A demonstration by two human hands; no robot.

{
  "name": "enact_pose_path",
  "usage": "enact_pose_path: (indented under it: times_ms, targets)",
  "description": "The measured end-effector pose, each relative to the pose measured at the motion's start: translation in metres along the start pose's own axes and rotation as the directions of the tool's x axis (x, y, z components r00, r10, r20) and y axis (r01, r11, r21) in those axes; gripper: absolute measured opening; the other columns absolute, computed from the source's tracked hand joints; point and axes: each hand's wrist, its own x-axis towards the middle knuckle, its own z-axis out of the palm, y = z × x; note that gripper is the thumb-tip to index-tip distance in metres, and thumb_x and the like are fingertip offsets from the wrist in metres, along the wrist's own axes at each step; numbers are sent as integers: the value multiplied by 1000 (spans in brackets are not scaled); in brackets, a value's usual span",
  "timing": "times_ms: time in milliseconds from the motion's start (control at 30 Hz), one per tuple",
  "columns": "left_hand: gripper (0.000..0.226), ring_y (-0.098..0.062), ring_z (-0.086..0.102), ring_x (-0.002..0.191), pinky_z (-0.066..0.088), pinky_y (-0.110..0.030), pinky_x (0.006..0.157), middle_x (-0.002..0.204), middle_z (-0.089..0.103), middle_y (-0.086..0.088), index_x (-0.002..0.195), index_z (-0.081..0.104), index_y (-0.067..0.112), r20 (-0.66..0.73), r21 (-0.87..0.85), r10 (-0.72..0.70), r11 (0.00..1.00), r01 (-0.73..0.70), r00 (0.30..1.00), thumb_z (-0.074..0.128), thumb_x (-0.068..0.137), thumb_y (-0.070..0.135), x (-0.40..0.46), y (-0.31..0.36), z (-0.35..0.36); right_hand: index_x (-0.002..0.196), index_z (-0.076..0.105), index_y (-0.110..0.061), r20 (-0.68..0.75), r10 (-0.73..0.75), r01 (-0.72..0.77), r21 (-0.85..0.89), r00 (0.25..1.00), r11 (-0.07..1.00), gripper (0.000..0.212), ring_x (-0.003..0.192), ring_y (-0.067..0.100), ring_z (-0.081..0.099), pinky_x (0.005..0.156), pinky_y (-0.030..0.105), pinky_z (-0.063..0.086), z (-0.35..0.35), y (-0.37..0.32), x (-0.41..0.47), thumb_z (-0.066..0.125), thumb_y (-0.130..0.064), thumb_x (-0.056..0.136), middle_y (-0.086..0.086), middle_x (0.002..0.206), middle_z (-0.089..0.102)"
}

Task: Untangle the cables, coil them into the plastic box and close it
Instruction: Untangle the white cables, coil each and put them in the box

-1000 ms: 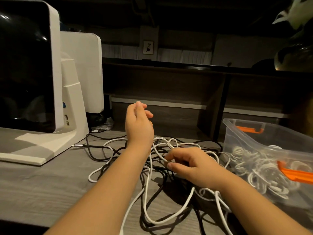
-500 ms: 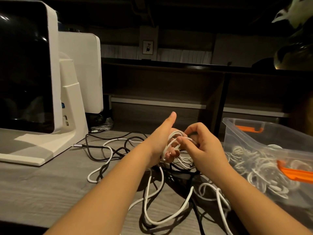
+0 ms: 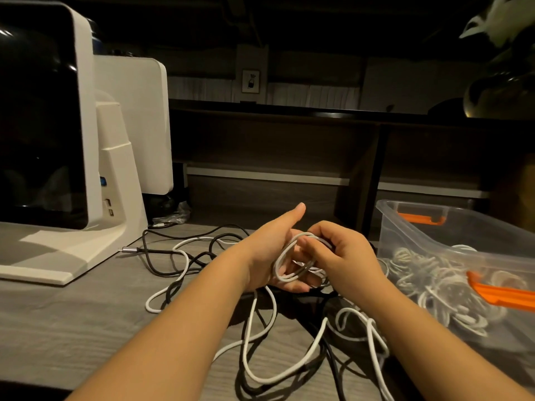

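A tangle of white cable [image 3: 260, 357] and black cable [image 3: 162, 267] is spread over the grey wooden table [image 3: 72, 328]. My left hand [image 3: 269, 250] is held above the tangle with its thumb up. Loops of the white cable [image 3: 282, 256] are wound round its fingers, which curl on the coil. My right hand [image 3: 347, 256] is right against it and pinches the same white cable at the loops. The clear plastic box [image 3: 451, 230] stands open at the right. It has orange latches [image 3: 419, 218] and holds several coiled white cables [image 3: 434, 282].
A white screen device [image 3: 115, 169] on a wide base stands at the left. A metal cable plug [image 3: 128, 250] lies by the base. Dark shelving runs behind the table. The box's near orange latch [image 3: 503, 293] juts toward my right forearm.
My left hand dropped from a raised position and turned thumb up, now with white cable looped round its fingers. My right hand rose off the tangle and joined it at the loops.
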Motion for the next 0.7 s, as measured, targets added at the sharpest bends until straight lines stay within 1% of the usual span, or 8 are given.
enact_pose_path:
  times_ms: [100,200,267,333,467,567,633,700]
  targets:
    - [65,-6,50,57,36,-13,46,78,64,-2,95,67,16,54,0,-79,997,79,995,40,90,76,-2,-1,3,87,69,-28,14,1,0,-29,1000,1000,10,71,8,66,70,38,57,1,3,0,62,-27,94,-7,75,69]
    - [62,-3,37,51,26,-12,42,68,55,4,87,59,17,66,-15,-124,992,125,990,40,90,75,1,-2,3,89,68,-34,-16,-24,24,-34,1000,999,11,73,6,64,69,30,56,0,3,0,64,-24,92,-9,75,67]
    - [61,-2,34,49,25,-12,41,66,50,5,83,55,18,85,-16,-143,989,145,986,40,90,76,1,-2,2,88,69,-34,3,-28,28,65,1000,998,16,72,10,65,67,29,56,-2,2,0,67,-19,90,-5,75,68]
    - [61,-2,31,49,23,-12,42,66,48,6,84,56,19,112,2,-158,987,159,981,39,89,77,0,-1,1,83,71,-27,36,-14,8,167,999,986,16,69,15,66,66,33,55,-4,2,0,68,-13,89,0,73,69]
    - [64,-2,29,49,24,-12,40,64,42,8,83,55,18,155,53,-188,982,182,970,41,84,81,0,-2,0,77,71,-14,77,40,-61,292,996,954,16,58,11,60,58,22,49,-6,0,0,65,-5,89,5,65,67]
    - [63,-1,30,45,25,-10,38,64,41,8,77,51,20,213,35,-187,982,184,959,44,77,83,-1,-2,0,71,72,-20,106,80,-112,339,991,934,24,59,12,60,59,22,50,-6,1,0,64,-11,92,10,66,66]
    - [58,0,34,42,28,-8,38,66,42,8,77,51,21,266,43,-170,985,164,949,49,76,79,-3,-2,1,73,72,-14,115,106,-143,386,988,911,22,56,10,58,57,20,47,-6,1,1,63,-14,92,6,64,65]
    - [49,0,36,41,30,-7,38,64,44,8,78,52,21,280,75,-176,984,161,944,55,79,70,-5,0,1,72,71,-10,116,116,-154,421,986,894,23,58,10,58,57,20,46,-6,-1,0,67,-27,87,4,64,65]
